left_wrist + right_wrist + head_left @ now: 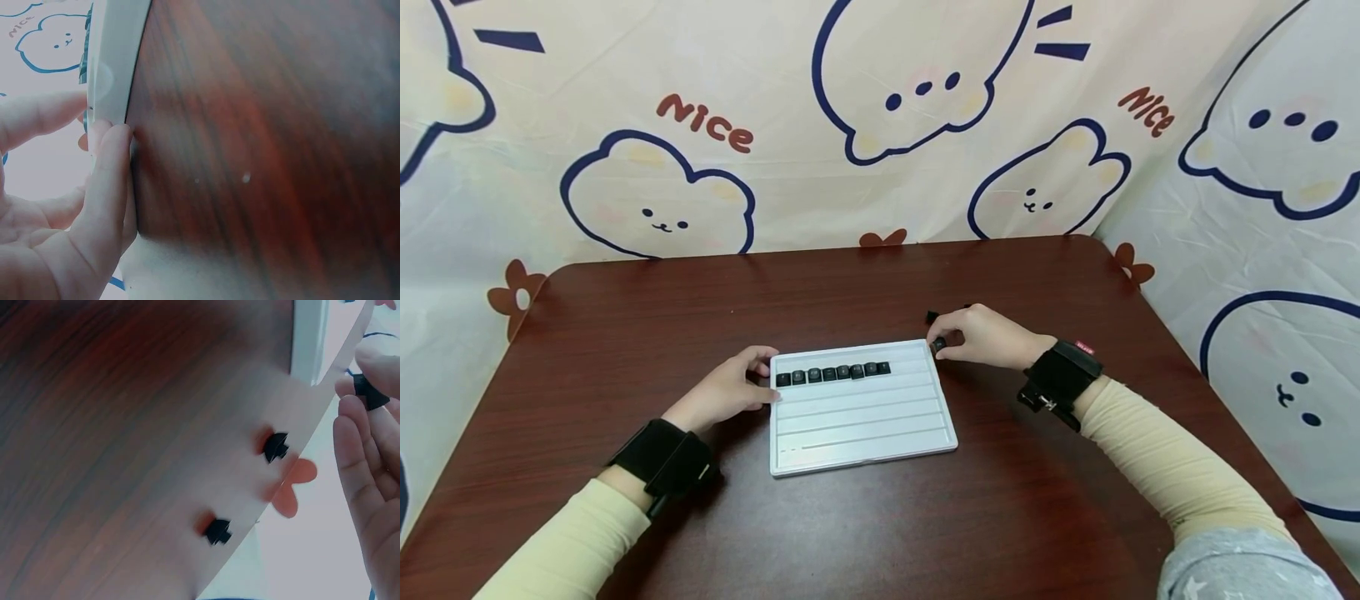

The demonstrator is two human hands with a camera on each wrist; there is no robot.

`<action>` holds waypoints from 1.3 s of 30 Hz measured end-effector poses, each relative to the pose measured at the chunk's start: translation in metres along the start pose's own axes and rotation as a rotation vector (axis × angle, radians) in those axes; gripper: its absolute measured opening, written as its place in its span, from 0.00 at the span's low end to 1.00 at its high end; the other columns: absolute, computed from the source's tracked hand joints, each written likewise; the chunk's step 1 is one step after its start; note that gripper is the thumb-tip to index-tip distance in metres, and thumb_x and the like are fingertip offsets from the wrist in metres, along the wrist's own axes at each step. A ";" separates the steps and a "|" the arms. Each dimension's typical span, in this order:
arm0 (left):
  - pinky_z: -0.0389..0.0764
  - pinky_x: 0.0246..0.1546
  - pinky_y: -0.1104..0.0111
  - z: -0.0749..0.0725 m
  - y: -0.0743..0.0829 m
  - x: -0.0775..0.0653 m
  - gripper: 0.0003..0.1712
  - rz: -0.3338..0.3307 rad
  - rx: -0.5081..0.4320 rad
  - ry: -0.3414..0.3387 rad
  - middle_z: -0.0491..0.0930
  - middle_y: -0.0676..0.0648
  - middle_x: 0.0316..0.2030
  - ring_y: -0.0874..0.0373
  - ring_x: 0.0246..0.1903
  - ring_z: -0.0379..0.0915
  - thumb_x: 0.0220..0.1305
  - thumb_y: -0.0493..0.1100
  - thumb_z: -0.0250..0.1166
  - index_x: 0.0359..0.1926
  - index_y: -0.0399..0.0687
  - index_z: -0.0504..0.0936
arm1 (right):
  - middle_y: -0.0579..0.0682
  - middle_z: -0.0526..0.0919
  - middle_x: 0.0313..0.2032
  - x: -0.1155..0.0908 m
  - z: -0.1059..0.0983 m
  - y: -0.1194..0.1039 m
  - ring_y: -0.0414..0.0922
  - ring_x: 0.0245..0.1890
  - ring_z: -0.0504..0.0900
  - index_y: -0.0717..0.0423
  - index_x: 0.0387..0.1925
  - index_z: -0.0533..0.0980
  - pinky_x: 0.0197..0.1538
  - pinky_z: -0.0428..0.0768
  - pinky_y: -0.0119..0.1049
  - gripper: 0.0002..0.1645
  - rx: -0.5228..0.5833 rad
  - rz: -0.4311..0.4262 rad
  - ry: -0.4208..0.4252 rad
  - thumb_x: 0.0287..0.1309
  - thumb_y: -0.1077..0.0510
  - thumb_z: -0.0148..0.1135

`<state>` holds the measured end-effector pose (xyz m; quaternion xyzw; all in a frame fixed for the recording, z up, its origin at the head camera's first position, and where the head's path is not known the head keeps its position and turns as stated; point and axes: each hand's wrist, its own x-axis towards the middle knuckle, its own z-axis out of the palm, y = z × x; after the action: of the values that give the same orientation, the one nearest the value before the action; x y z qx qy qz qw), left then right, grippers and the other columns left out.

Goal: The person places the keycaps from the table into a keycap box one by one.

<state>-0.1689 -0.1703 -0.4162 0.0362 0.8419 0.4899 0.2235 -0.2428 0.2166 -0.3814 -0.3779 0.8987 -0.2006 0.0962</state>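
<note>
A white ridged tray [865, 429] lies on the table, with a row of several black keycaps [829, 374] along its upper slot. At its left edge, my left hand [722, 387] grips the rim between thumb and fingers; the left wrist view shows fingertips [115, 140] against the tray's side. My right hand [988, 337] is just beyond the upper right corner, pinching one black keycap [370, 392] between thumb and fingers. Two loose keycaps show in the right wrist view, one nearer the tray [275, 446] and one farther off [217, 531].
The dark brown table [1045, 517] has rounded far corners. A white curtain [805, 200] with cartoon prints hangs behind it and along both sides. In the head view, a loose keycap [932, 317] lies beside the right hand's fingertips.
</note>
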 end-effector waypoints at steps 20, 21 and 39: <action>0.81 0.39 0.64 -0.001 0.002 0.000 0.36 0.003 0.013 0.000 0.68 0.35 0.51 0.45 0.47 0.70 0.64 0.32 0.69 0.70 0.32 0.65 | 0.43 0.83 0.38 0.016 0.017 -0.024 0.40 0.34 0.77 0.55 0.43 0.86 0.38 0.78 0.33 0.11 0.065 -0.054 -0.033 0.57 0.64 0.76; 0.81 0.39 0.64 0.000 0.002 0.000 0.37 0.002 0.013 0.000 0.68 0.35 0.51 0.45 0.46 0.70 0.64 0.33 0.69 0.70 0.32 0.65 | 0.43 0.84 0.38 0.017 0.018 -0.025 0.39 0.33 0.76 0.55 0.43 0.86 0.37 0.78 0.33 0.11 0.074 -0.053 -0.040 0.57 0.64 0.75; 0.80 0.39 0.64 0.000 0.002 0.000 0.37 -0.001 0.013 0.001 0.69 0.35 0.51 0.45 0.47 0.70 0.63 0.32 0.70 0.70 0.32 0.65 | 0.45 0.83 0.37 0.031 0.030 -0.034 0.39 0.34 0.77 0.56 0.40 0.86 0.39 0.79 0.33 0.10 0.065 -0.028 -0.046 0.54 0.65 0.77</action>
<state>-0.1692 -0.1697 -0.4145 0.0370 0.8451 0.4846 0.2228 -0.2333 0.1642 -0.3943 -0.3917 0.8839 -0.2223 0.1263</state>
